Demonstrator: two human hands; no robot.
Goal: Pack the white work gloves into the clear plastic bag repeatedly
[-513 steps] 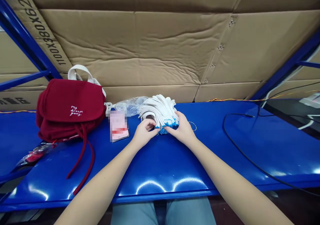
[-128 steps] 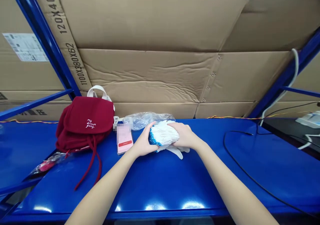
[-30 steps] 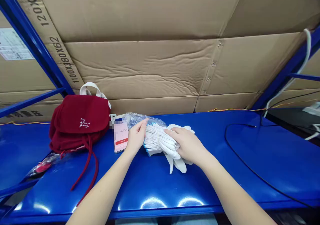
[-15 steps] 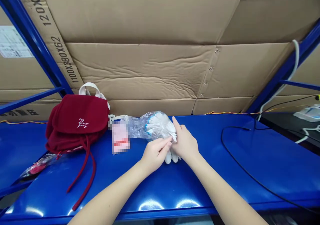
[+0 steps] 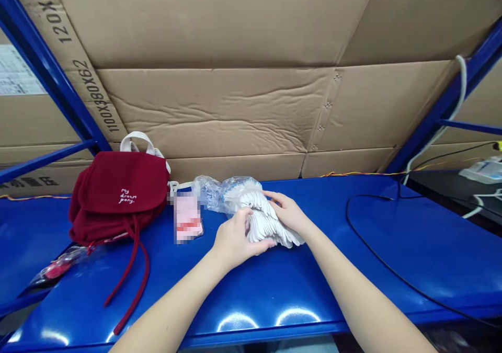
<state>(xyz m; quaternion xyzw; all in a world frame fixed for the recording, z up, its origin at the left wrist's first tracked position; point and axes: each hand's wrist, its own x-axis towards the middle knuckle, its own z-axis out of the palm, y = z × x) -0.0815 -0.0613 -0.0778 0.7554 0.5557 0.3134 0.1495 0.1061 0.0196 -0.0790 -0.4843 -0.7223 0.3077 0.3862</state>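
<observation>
A thick bundle of white gloves [image 5: 264,223] lies on the blue shelf [image 5: 235,290], its fingers fanned out towards the front. Their cuffs, trimmed with blue, are still inside a crumpled clear plastic bag [image 5: 209,191] that trails off to the left. My left hand [image 5: 235,241] grips the bundle's left side, thumb stretched along its front edge. Against the right side presses my right hand [image 5: 291,216], its fingers curved over the gloves and partly hidden behind them. Close by on the left is a pink, blurred-out card or phone-like item [image 5: 187,217].
A dark red backpack [image 5: 121,185] with hanging straps stands at the left, a clear packet with something red [image 5: 58,269] beside it. On the right a black cable [image 5: 376,256] curves over the shelf. Cardboard [image 5: 219,107] walls the back between blue posts [image 5: 443,91].
The gloves have come further out of the bag and now fan out towards the front right. My left hand has opened from a pinch to a wider grip; my right hand has shifted slightly right.
</observation>
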